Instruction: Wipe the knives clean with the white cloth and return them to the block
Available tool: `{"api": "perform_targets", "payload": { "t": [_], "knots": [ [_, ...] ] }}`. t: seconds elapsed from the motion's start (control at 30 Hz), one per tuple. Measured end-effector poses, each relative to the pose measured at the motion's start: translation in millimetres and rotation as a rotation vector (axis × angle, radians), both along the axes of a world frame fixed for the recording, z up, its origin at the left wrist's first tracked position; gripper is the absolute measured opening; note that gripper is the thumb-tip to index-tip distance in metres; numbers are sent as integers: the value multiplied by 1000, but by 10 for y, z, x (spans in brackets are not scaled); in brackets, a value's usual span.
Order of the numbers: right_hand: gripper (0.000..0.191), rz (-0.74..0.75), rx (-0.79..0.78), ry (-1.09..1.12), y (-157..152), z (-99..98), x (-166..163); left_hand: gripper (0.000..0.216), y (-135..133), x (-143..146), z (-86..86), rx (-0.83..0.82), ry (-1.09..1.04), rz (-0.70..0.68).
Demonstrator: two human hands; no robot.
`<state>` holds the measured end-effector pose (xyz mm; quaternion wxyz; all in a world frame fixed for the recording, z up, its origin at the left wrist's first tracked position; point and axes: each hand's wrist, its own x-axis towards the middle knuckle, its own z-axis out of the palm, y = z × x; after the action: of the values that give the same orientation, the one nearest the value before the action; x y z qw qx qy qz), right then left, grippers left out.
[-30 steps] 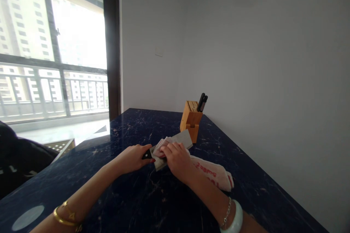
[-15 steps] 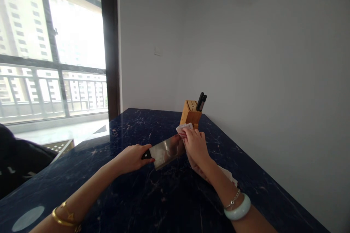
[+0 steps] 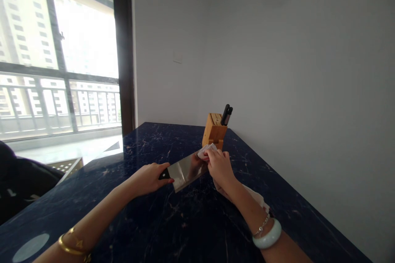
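Head view, cloth (image 3: 205, 150) moved to cleaver (image 3: 186, 171) tip

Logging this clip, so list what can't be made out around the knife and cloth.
Head view:
The knife tip: covered by cloth and right hand.
Its handle: mostly inside left hand.
Rest of cloth: partly behind right forearm.
Inside wooden block: stored blades hidden.

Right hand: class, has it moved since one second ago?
Yes. The right hand, holding the cloth, slid along the cleaver from its handle end toward the knife block.
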<state>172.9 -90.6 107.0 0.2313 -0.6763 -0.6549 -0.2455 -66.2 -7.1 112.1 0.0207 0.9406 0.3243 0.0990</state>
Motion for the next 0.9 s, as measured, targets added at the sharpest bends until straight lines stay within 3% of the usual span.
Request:
{"api": "perform_targets", "payload": {
  "t": [0.53, 0.9],
  "knots": [
    [16, 382, -172, -192, -153, -127, -631, 32, -16, -3, 0, -22, 4, 40],
    [17, 257, -286, -214, -160, -64, -511, 40, -13, -22, 23, -32, -16, 19]
  ]
}}
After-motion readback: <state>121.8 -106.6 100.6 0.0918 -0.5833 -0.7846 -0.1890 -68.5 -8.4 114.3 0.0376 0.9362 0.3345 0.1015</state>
